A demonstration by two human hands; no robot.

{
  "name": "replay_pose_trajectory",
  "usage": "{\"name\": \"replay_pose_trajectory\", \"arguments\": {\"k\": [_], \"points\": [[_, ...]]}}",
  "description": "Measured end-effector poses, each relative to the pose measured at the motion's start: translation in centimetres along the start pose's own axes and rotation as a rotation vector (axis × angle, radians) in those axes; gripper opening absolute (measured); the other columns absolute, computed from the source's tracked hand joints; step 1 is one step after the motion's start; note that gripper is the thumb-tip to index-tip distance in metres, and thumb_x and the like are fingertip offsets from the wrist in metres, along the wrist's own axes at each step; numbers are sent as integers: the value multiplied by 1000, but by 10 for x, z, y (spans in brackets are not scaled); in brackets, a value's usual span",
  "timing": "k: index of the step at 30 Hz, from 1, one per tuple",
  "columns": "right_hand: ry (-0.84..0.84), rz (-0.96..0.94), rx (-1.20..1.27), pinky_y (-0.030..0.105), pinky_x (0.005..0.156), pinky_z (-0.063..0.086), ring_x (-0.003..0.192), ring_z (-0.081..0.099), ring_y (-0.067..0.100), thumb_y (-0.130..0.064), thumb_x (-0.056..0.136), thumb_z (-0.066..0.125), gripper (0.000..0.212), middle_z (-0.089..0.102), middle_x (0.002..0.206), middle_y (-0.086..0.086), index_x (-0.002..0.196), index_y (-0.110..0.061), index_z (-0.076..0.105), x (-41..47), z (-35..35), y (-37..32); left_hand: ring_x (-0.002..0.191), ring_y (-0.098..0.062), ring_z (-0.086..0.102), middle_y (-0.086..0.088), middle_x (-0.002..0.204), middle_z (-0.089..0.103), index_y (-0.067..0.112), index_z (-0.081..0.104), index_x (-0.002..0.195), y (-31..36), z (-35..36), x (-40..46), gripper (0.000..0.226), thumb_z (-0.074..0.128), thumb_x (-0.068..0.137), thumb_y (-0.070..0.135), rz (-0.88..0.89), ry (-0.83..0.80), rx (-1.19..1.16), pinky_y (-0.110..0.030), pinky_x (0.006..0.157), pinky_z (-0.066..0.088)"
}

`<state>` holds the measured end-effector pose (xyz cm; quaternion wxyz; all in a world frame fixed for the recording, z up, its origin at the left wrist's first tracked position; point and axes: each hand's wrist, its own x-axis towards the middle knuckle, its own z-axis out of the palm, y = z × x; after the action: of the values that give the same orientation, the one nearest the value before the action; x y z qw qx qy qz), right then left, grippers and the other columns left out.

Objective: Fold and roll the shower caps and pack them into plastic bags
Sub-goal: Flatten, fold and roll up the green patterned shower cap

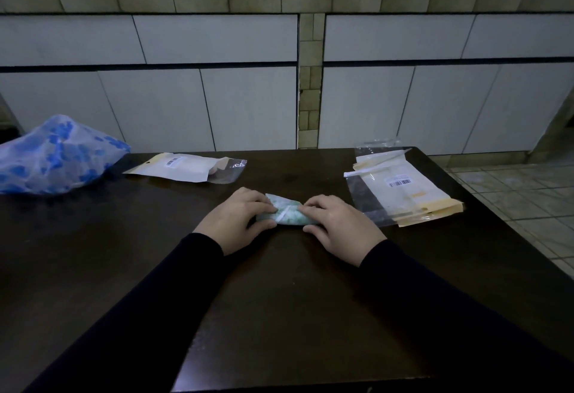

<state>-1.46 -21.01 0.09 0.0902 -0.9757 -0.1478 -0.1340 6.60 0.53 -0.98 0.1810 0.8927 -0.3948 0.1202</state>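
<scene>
My two hands cover both ends of the green shower cap (pixel 287 213), so only its middle strip shows between them, at the centre of the frame on the dark worktop (pixel 124 252); I cannot tell how many folds it has. My left hand (pixel 237 220) grips its left end, fingers (pixel 264 203) curled over the top and thumb against the near edge. My right hand (pixel 338 223) grips the right end the same way, fingers bent over the cap.

At the left edge of the frame a blue-patterned shower cap (pixel 59 155) lies in a loose heap, cut off by the frame. Above my left hand lies a plastic bag (pixel 186 167) with a white card and barcode label; something pale sits inside, too dim to make out. At right of centre a stack of plastic bags (pixel 403 190) lies fanned, clear fronts and cream backing; whether they hold anything I cannot tell.
</scene>
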Motion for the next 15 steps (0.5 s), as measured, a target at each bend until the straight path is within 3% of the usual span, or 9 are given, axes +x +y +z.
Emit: {"name": "replay_pose_trajectory", "arguments": {"k": [5, 7, 10, 15], "points": [[-37, 87, 104, 20, 98, 39, 115, 50, 6, -33, 98, 48, 38, 55, 127, -7, 136, -26, 49, 2, -5, 0, 105, -3, 44, 6, 106, 58, 24, 66, 115, 2, -1, 0, 26, 53, 95, 35, -61, -22, -74, -28, 96, 42], [-59, 137, 141, 22, 97, 42, 111, 53, 8, -32, 99, 46, 36, 57, 123, -6, 134, -26, 52, 4, -7, -1, 100, -5, 50, 8, 102, 52, 33, 63, 113, 3, -1, 0, 23, 49, 96, 39, -143, -39, -123, -25, 93, 42], [-67, 194, 183, 23, 96, 44, 110, 53, 9, -31, 99, 46, 33, 59, 123, -5, 131, -27, 56, 9, -9, 0, 96, -5, 55, 10, 98, 58, 51, 55, 100, 3, 0, 1, 10, 50, 92, 47, -184, 3, -202, -30, 87, 48], [12, 216, 236, 23, 98, 41, 120, 52, 9, -31, 98, 48, 40, 56, 133, -4, 138, -33, 46, 10, -3, 1, 94, -13, 56, 4, 97, 60, 46, 54, 98, 8, 4, 3, 8, 49, 93, 46, -228, 50, -224, -35, 85, 47]]}}
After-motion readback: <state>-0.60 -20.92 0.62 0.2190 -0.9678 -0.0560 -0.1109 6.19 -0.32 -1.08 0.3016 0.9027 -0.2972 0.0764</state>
